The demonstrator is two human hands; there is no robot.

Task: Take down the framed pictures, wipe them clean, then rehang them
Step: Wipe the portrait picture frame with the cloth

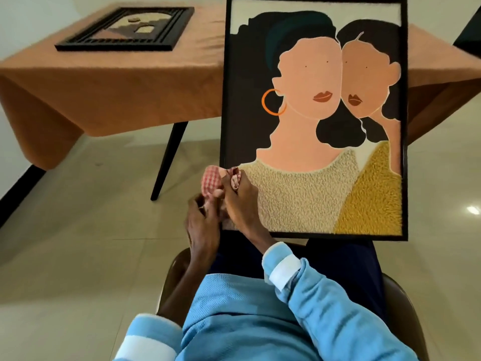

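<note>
A large black-framed picture [312, 121] of two figures stands upright on my lap, leaning away from me. At its lower left corner my right hand [240, 201] grips a red-and-white checked cloth [212, 182] against the frame. My left hand [201, 225] sits just left of it, fingers curled at the frame's lower left edge beneath the cloth; what it holds is partly hidden. A second, smaller black-framed picture [125, 29] lies flat on the table at the back left.
A table with a terracotta cloth [117, 84] and black legs stands ahead. I sit in a brown chair [400, 303] on a glossy tiled floor [78, 243]. A dark object [468, 29] shows at the right edge.
</note>
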